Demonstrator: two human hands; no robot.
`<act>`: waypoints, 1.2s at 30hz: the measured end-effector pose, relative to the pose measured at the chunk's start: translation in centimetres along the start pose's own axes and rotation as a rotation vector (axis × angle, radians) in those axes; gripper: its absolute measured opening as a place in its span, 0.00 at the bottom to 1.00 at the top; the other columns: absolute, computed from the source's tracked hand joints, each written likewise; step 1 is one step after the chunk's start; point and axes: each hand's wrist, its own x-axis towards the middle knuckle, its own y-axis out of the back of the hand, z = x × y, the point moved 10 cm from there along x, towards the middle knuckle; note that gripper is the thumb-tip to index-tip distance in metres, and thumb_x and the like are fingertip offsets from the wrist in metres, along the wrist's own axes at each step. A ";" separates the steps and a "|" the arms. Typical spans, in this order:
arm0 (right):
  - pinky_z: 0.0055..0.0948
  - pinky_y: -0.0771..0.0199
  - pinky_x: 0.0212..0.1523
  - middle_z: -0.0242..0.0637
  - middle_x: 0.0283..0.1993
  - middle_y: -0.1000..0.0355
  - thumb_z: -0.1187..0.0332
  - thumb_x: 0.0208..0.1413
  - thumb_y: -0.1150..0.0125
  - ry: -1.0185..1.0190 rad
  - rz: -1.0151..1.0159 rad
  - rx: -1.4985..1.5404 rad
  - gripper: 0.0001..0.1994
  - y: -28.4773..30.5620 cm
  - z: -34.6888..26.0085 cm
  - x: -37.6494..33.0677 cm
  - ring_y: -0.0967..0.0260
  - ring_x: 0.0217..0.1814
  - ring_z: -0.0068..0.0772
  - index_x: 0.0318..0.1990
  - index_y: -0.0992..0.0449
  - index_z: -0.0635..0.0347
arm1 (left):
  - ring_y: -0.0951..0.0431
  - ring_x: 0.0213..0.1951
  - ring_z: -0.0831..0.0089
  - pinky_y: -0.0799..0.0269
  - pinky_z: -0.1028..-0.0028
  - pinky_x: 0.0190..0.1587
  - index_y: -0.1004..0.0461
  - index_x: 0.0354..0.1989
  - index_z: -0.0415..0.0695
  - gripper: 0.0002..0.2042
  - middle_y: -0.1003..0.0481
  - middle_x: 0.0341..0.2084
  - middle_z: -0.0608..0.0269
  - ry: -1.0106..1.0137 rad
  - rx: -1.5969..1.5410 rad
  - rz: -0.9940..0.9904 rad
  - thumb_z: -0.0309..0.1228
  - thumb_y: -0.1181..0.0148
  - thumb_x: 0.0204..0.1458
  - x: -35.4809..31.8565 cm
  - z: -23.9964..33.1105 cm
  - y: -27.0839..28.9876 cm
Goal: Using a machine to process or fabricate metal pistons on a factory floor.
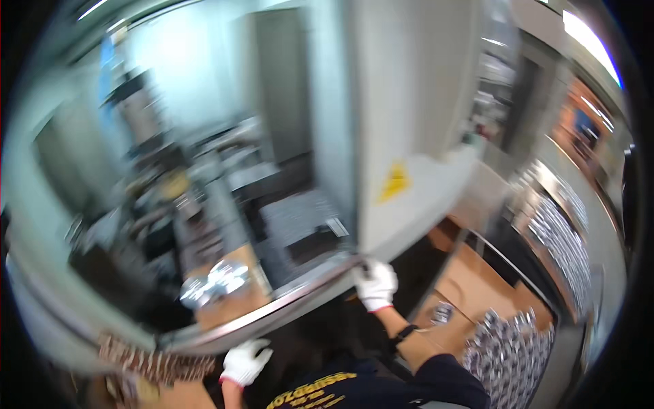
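— At the rim (pixel 272 310) of a big metal machine, both gloved hands are planted. What is each one doing?

— My right hand (pixel 375 285) is closed over the rim's upper end, just below the grey door (pixel 402 123) with its yellow warning sticker (pixel 395 181). My left hand (pixel 245 361) rests lower down against the same curved edge, fingers spread; whether they grip it, I cannot tell. Both hold the edge, I judge, to steady or swing the frame.

— And beyond the rim?

— Blur takes most of it. Shiny foil-like packs (pixel 214 281) sit on a brown tray inside. More silvery pieces (pixel 507 347) lie heaped at lower right beside cardboard boxes (pixel 470 279). Racks at left are smeared past reading, and my left wrist is cut off by the frame's bottom edge.
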 end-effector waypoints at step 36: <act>0.33 0.28 0.54 0.47 0.50 0.27 0.58 0.32 0.20 0.410 -0.449 0.580 0.42 -22.0 -36.5 15.7 0.27 0.52 0.40 0.58 0.34 0.65 | 0.26 0.55 0.62 0.31 0.67 0.57 0.36 0.63 0.44 0.33 0.31 0.57 0.50 0.269 -0.560 0.385 0.44 0.35 0.49 17.3 -10.8 27.7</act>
